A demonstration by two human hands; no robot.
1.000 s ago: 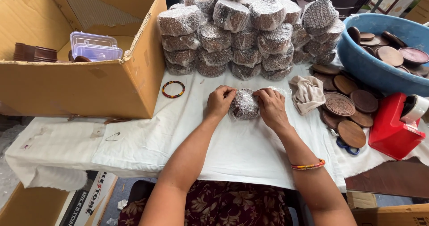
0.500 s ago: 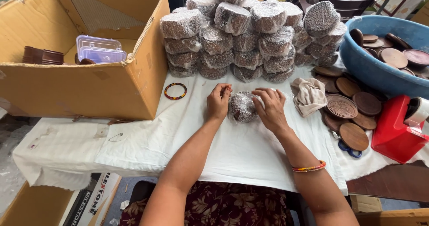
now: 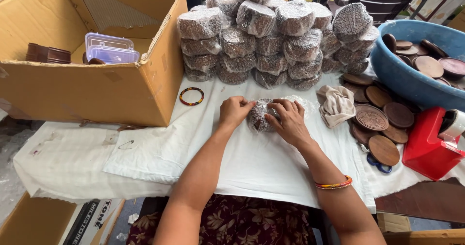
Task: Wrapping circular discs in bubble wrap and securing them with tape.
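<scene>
- 1 round bundle of dark discs wrapped in clear bubble film (image 3: pixel 260 115) lies on the white cloth (image 3: pixel 252 162) at mid-table, directly before the person and just below the stacked bundles.
- 2 hands hold it: the left hand (image 3: pixel 234 111) presses its left side with fingers curled shut onto the film; the right hand (image 3: pixel 289 121) lies over its right side and top, fingers spread and bent down onto the wrap.
- Against the view of 1.0 s ago, the bundle has turned: it then showed a pale, film-covered face between both hands, and it now shows a darker side, with loose film (image 3: pixel 302 102) trailing to the right. Judged from this, the wrap is being folded round the disc stack and is not yet closed.
- Behind the hands stands a pile of finished film-wrapped round bundles (image 3: pixel 271 37), several layers high.
- To the right lie a crumpled beige rag (image 3: pixel 337 105), loose brown wooden discs (image 3: pixel 382 124), a red tape dispenser (image 3: pixel 426 143) and a blue plastic basin (image 3: pixel 407 80) holding more discs.
- To the left are a beaded multicoloured ring (image 3: pixel 192 96) on the cloth and an open cardboard box (image 3: pixel 97 90) containing a clear lidded tub (image 3: pixel 110 49) and a stack of dark discs (image 3: pixel 47 54).
- A striped bangle (image 3: pixel 333 184) circles the right wrist.
</scene>
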